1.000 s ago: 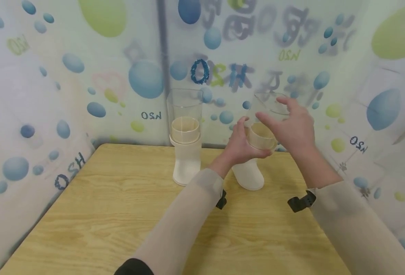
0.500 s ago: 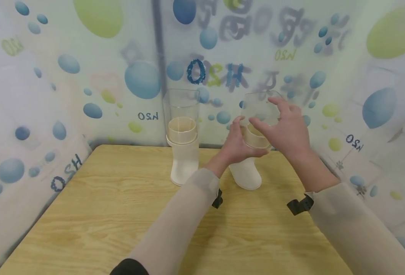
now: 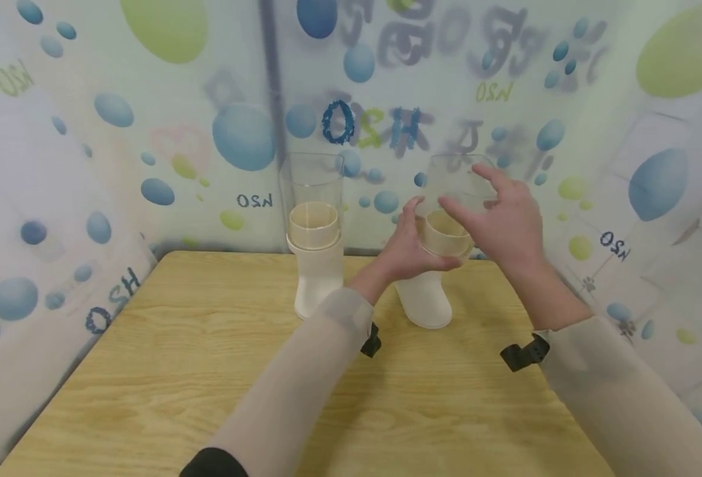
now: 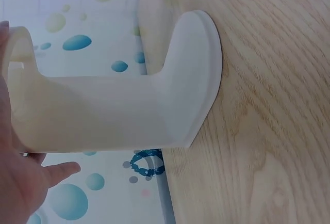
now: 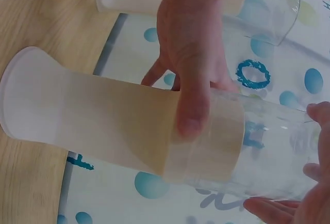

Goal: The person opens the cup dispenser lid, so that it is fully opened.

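In the head view, a white boot-shaped stand (image 3: 427, 303) with a cream upper collar (image 3: 446, 233) stands at the right. My left hand (image 3: 409, 250) grips it around the collar, thumb in front. A clear plastic cylinder (image 3: 455, 180) fits around the collar and rises above it. My right hand (image 3: 508, 222) holds this cylinder near its upper end, as the right wrist view also shows, with fingers (image 5: 273, 211) around the wall. In the left wrist view, the foot of the stand (image 4: 191, 74) rests on the table. Some left fingers are hidden behind the collar.
A matching white stand (image 3: 318, 281) with a clear cylinder (image 3: 312, 173) on top stands upright to the left. The wooden table (image 3: 208, 344) meets a patterned back wall (image 3: 238, 228) just behind both stands. Side walls rise at left and right.
The clear cylinder's rim, tilted a second ago, has come closer to level as my right hand shifted slightly. My left hand keeps its grip on the collar. The head view has moved a little.
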Demonstrator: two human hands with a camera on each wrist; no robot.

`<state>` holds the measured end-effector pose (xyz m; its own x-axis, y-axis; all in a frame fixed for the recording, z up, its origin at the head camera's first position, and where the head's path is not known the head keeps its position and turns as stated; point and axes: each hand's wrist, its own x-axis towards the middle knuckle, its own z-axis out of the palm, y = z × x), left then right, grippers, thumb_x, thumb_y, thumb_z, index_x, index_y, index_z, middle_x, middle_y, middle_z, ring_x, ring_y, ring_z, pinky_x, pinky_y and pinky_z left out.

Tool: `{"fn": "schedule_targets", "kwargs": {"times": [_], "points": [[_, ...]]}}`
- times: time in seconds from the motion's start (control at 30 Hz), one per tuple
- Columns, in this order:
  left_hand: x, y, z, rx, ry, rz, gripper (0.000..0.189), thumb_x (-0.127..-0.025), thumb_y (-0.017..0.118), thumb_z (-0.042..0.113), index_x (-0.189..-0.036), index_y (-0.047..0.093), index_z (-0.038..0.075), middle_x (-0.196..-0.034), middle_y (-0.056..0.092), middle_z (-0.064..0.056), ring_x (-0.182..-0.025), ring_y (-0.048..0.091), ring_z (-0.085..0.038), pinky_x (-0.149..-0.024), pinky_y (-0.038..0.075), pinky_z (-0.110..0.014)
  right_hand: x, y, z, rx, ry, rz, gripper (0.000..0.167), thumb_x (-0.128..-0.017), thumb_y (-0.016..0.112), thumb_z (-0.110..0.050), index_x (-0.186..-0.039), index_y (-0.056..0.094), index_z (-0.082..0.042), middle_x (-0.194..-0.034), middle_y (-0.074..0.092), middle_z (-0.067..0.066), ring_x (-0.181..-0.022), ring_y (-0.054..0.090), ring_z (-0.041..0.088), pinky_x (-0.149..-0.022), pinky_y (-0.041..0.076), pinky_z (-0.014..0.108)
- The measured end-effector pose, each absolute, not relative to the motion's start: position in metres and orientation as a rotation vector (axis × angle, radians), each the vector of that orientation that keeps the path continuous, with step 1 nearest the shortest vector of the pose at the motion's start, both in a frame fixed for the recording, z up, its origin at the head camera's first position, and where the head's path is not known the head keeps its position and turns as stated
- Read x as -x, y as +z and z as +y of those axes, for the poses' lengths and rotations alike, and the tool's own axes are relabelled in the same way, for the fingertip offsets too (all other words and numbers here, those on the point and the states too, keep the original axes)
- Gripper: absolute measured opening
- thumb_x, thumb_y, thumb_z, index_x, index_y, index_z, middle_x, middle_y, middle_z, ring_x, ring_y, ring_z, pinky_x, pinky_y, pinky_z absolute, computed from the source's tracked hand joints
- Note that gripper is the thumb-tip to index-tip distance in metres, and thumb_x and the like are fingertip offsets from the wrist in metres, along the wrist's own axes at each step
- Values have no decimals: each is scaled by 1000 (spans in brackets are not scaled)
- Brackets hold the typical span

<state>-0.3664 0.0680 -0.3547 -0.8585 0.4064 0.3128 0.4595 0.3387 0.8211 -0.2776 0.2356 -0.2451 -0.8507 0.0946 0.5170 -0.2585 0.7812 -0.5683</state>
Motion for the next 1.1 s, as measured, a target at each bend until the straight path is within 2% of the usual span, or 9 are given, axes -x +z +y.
{"fn": "schedule_targets", "kwargs": {"times": [0.07,0.13,0.27,0.33,0.53,0.63,0.8,0.93,1.1], "points": [[367,-355,67,846,-1598,-2525,145,-76,101,48,-176,-2,28,-169,36,-15,-140,55,-29,-117,51,-50,277,-242,238,-95,929,-2413,80,-94,78,-64,-163,54,-31,-170,50,12,-129,70,47,-94,59,60],[368,-356,65,869,-1613,-2530,147,-76,101,46,-176,-6,29,-168,38,-15,-140,56,-28,-118,50,-49,275,-239,241,-70,983,-2391,79,-94,79,-64,-163,55,-35,-172,49,3,-133,70,44,-87,61,46],[367,-356,60,877,-1635,-2543,148,-77,101,44,-175,-10,36,-168,40,-13,-142,56,-29,-121,48,-50,274,-232,245,-80,1046,-2340,77,-92,82,-61,-161,57,-38,-171,49,-1,-134,70,41,-72,51,16],[366,-356,57,873,-1642,-2541,147,-78,100,43,-175,-10,37,-172,37,-13,-145,55,-31,-122,46,-52,272,-229,246,-87,1059,-2312,75,-92,83,-59,-159,58,-39,-169,52,0,-132,71,39,-68,48,10],[361,-362,56,829,-1618,-2519,143,-79,97,45,-177,-5,27,-178,26,-15,-157,43,-34,-126,42,-55,260,-223,255,-57,1082,-2251,69,-92,84,-56,-156,60,-44,-165,55,-1,-128,74,29,-71,50,9],[357,-365,56,776,-1612,-2511,139,-81,95,50,-177,0,20,-177,26,-15,-155,44,-32,-125,44,-54,253,-222,263,-44,1100,-2235,68,-93,84,-53,-156,59,-46,-166,54,-4,-127,74,21,-70,52,9],[350,-368,57,683,-1548,-2545,131,-81,91,60,-177,14,14,-174,31,-14,-145,51,-29,-118,51,-52,242,-219,277,-1,1108,-2211,66,-94,84,-50,-156,58,-48,-166,54,-6,-121,75,5,-73,51,7],[348,-369,60,627,-1505,-2565,128,-81,90,64,-176,19,15,-167,40,-12,-133,56,-26,-108,56,-47,231,-222,288,49,1131,-2193,66,-94,84,-46,-155,58,-49,-166,54,-9,-109,69,-14,-77,50,7],[349,-366,63,617,-1532,-2563,123,-82,90,64,-175,23,17,-165,44,-13,-134,57,-27,-106,57,-47,217,-232,303,79,1151,-2154,66,-94,86,-37,-154,60,-48,-164,55,-10,-103,65,-20,-82,48,8]]}}
